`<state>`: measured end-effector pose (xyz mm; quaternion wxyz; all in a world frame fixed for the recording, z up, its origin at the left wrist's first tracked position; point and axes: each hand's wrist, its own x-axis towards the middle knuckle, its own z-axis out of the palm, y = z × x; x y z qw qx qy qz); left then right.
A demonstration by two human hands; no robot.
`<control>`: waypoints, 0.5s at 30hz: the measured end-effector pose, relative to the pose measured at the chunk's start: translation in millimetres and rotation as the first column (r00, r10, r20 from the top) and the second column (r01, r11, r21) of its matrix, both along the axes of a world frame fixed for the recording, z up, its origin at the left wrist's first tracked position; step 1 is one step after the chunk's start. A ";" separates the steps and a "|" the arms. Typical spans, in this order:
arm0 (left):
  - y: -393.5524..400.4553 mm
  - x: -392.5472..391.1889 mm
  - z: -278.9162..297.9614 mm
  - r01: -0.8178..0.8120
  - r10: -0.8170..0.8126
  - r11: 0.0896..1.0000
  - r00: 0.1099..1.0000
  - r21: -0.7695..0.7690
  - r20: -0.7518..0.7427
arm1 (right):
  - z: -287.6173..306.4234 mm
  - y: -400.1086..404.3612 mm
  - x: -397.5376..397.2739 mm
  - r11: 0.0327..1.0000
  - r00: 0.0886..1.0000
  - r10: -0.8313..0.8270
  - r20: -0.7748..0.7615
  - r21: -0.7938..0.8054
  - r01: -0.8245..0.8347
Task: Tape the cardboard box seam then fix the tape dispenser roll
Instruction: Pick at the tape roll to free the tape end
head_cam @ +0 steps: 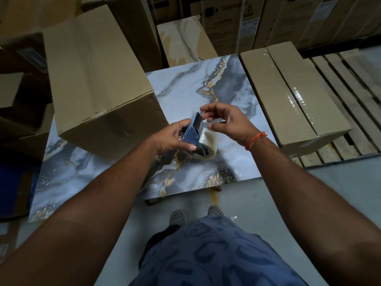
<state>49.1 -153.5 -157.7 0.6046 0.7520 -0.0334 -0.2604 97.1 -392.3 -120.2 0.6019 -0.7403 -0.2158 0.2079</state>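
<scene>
A blue tape dispenser [193,131] with a clear tape roll [209,144] is held above the marble-patterned table [185,93]. My left hand [172,138] grips the dispenser's body from the left. My right hand [227,122] hovers at the dispenser's front end, thumb and fingers pinching near the loose tape end at the blade. Whether tape is between the fingers is too small to tell. A large closed cardboard box [97,79] stands on the table to the left of my hands.
A long flat carton [288,96] partly wrapped in clear film lies to the right on wooden pallets [346,83]. Stacked cartons [226,21] fill the back. More boxes [18,96] crowd the left. My feet [195,215] stand on grey floor.
</scene>
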 end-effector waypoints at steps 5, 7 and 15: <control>2.9 0.1 -0.5 -0.019 0.019 1.000 1.000 -0.008 -0.018 | -0.2 -0.1 2.8 1.000 0.999 0.022 -0.034 -0.005 -0.023; 3.5 0.7 -1.5 -0.019 0.019 1.000 1.000 -0.014 -0.017 | -0.4 1.7 3.2 1.000 1.000 0.020 -0.019 -0.016 -0.021; 3.2 6.0 -2.7 0.009 -0.009 1.000 1.000 -0.017 -0.009 | -3.2 10.2 2.7 0.999 0.999 0.039 0.031 -0.030 -0.038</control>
